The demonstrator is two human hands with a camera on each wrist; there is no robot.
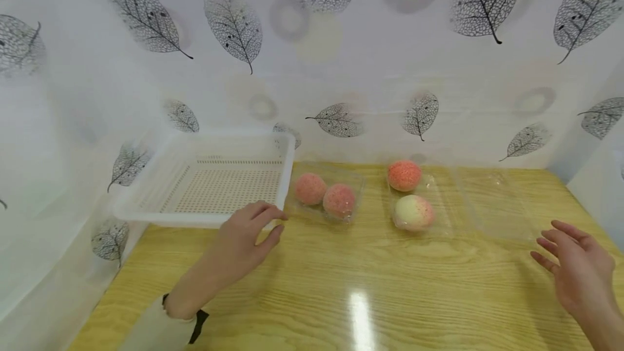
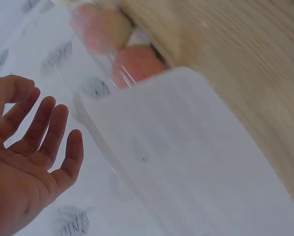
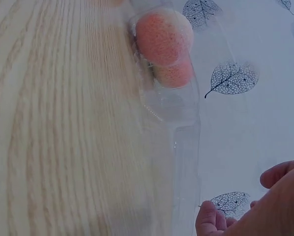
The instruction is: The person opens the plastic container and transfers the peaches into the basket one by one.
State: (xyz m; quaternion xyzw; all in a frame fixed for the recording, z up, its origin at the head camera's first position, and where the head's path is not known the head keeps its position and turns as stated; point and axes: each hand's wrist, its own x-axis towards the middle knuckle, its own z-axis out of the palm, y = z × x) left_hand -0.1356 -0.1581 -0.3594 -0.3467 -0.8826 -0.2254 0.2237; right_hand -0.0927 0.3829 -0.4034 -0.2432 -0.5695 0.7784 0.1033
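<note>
My left hand (image 1: 248,237) hovers at the front right corner of a white plastic basket (image 1: 287,177), fingers loosely bent and holding nothing. Beside the basket, two pink peaches (image 1: 339,201) sit in a clear plastic container (image 1: 361,183). Further right are a red-pink peach (image 1: 404,175) and a cream-and-pink peach (image 1: 413,213), both in a second clear container (image 1: 441,207). Its transparent lid (image 1: 502,205) spreads out to the right. Near that lid's right end is my right hand (image 1: 577,267), fingers relaxed and nothing in them. The left wrist view shows the left hand (image 2: 33,157) beside the basket wall (image 2: 186,142).
A wood-grain table (image 1: 312,291) carries everything, with a bright light reflection near its front. Behind it and along both sides hangs a white cloth (image 1: 351,85) printed with dark leaves. The basket stands at the back left, against the cloth.
</note>
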